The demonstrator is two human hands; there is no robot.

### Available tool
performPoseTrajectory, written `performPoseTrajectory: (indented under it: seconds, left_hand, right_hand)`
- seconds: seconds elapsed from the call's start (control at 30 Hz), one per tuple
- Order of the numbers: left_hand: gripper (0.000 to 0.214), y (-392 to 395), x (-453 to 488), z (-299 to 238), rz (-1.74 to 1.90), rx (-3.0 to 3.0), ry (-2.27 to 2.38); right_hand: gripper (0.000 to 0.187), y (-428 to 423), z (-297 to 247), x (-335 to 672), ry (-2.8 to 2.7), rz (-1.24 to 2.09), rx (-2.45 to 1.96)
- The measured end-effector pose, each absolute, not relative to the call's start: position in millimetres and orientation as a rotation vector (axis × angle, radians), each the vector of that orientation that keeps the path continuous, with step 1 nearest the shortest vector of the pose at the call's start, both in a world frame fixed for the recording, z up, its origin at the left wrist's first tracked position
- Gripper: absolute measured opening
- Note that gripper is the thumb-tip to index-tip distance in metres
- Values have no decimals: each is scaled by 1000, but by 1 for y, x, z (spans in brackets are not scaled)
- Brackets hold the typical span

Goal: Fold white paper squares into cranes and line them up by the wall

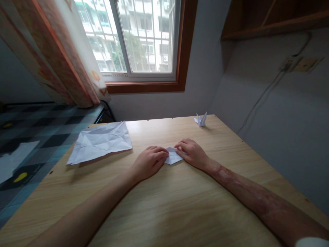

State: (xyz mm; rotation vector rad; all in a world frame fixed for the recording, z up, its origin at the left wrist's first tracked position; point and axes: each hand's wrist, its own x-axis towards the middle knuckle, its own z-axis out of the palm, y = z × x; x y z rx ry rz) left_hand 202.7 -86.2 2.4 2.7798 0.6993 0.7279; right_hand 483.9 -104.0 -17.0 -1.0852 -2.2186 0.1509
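Note:
A small piece of folded white paper (172, 157) lies on the wooden table, between my two hands. From the left, my left hand (152, 160) grips its edge, fingers bent and pressed together over the paper. On the opposite side my right hand (191, 153) has its thumb and fingers closed at the paper's right edge. The fingers cover both ends of the paper, so only its middle shows, with crease lines. Farther back to the right stands a folded paper crane (200, 119), apart from both hands.
A large creased white sheet (101, 143) lies at the table's back left. The wooden table (164, 212) meets a wall on the right, where a cable (264, 92) hangs from a socket. Left of the table is a checked bed (51, 118) with white paper (19, 159) on it.

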Motion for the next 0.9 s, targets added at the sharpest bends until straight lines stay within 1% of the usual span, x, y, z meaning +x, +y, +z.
performPoseTrajectory:
  seconds: [0.07, 0.23, 0.4, 0.5, 0.57, 0.67, 0.7, 0.8, 0.9]
  left_hand:
    - [22, -87, 204, 3, 736, 2758, 750]
    - [19, -88, 204, 3, 724, 2760, 840]
    - [23, -86, 201, 1, 718, 2790, 842]
    - [22, -85, 200, 1, 724, 2812, 832]
    - [21, -86, 200, 2, 744, 2825, 819]
    - [26, -86, 201, 3, 768, 2824, 804]
    - [26, -85, 201, 2, 766, 2817, 807]
    - [21, -84, 201, 1, 756, 2784, 833]
    - [19, -83, 201, -1, 762, 2763, 849]
  right_hand:
    - [11, -106, -16, 483, -2239, 139, -1057]
    - [28, -109, -15, 481, -2277, 123, -1007]
    - [33, -111, -12, 481, -2340, 86, -968]
    - [35, -112, -11, 481, -2366, 43, -940]
    - [31, -112, -12, 481, -2368, 32, -925]
    - [13, -109, -16, 481, -2342, 36, -898]
    - [11, -108, -17, 481, -2325, 42, -890]
    - [13, -105, -19, 481, -2284, 113, -892]
    - [11, -104, -17, 481, -2260, 225, -926]
